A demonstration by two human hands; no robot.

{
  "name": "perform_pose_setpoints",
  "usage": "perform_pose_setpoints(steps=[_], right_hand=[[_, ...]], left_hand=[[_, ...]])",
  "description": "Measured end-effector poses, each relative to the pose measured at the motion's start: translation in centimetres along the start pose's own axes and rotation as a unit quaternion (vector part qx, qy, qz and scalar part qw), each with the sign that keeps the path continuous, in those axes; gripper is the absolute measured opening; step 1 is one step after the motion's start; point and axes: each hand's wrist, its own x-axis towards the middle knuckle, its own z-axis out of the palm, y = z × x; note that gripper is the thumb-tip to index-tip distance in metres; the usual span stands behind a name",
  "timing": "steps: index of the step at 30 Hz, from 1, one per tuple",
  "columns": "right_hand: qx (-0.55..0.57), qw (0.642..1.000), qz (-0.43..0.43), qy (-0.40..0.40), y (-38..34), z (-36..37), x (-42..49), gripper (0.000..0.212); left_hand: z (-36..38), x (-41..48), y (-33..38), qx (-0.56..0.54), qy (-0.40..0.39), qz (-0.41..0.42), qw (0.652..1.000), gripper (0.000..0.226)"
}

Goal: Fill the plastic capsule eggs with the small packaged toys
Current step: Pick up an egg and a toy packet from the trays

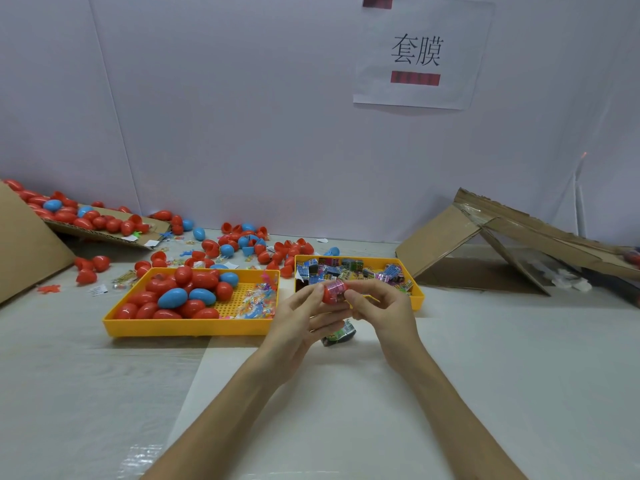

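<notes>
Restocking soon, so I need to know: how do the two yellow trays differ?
The left tray is larger and holds red and blue eggs plus clear-bagged toys, with bare mesh floor showing. The right tray is smaller, packed with printed toy packets, and partly hidden by the hands. Both are yellow, shallow and rectangular.

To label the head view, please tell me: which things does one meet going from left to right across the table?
Tilted cardboard with eggs → left yellow tray → held red egg → right yellow tray → folded cardboard.

Both hands (346, 315) around a red capsule egg (333, 291), mid-table
</notes>
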Motion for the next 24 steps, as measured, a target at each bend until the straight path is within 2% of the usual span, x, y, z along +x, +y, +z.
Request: perform_pose_setpoints(steps=[4,9,16,19,24], right_hand=[[0.001,1.0,0.012,0.004,0.4,0.03,0.14,0.01],[0.045,0.998,0.032,-0.02,0.25,0.01,0.17,0.018],[0.041,0.997,0.036,-0.049,0.01,0.05,0.02,0.026],[0.019,0.999,0.026,-0.043,0.07,0.06,0.07,0.025],[0.038,0.998,0.041,-0.037,-0.01,0.24,0.0,0.037]], left_hand=[[0.12,0.03,-0.01,0.009,0.007,-0.007,1.0,0.037],[0.17,0.07,-0.12,0.007,0.012,-0.012,1.0,0.042],[-0.05,0.22,-0.24,0.018,0.026,-0.018,0.999,0.042],[-0.12,0.3,-0.37,0.034,0.046,-0.011,0.998,0.036],[-0.27,0.35,-0.39,0.039,0.056,0.028,0.997,0.019]])
